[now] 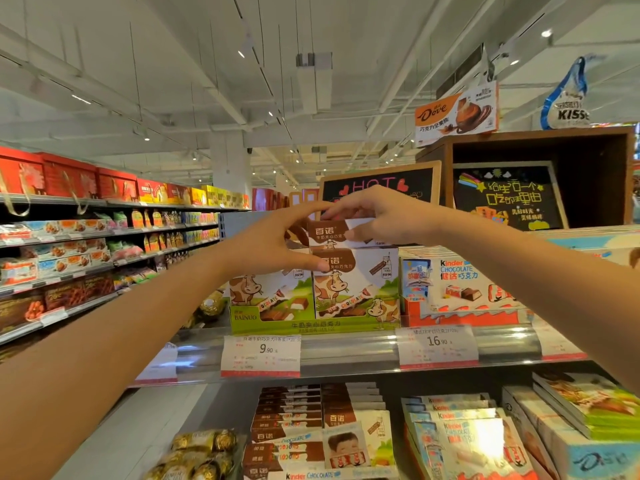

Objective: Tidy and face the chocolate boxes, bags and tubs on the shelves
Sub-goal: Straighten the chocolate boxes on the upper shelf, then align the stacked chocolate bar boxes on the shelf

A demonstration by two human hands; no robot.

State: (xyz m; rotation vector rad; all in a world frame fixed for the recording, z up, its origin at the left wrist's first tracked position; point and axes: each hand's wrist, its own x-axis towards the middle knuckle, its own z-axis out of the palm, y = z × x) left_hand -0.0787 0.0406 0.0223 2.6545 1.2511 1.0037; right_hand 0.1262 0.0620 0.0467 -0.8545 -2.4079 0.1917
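On the top shelf stands a green Bainuo display tray [277, 325] with brown-and-white cow-print chocolate boxes [356, 285] facing me. Lying on top of them is one more Bainuo box [329, 233]. My right hand [384, 220] pinches that top box by its upper edge and front. My left hand [277, 240] reaches in from the left, its thumb touching the front of the upright box and its fingers stretched toward the top box's upper corner. Red-and-white Kinder Chocolate boxes [460, 289] stand just right of the tray.
Price tags [260, 355] hang on the shelf rail. The shelf below holds stacked Bainuo bars [291, 420], Kinder boxes [460, 441], gold-wrapped chocolates [197, 452] and green boxes [588, 407]. Chalkboard signs [505, 197] stand behind. An aisle of stocked shelves [69, 244] runs along the left.
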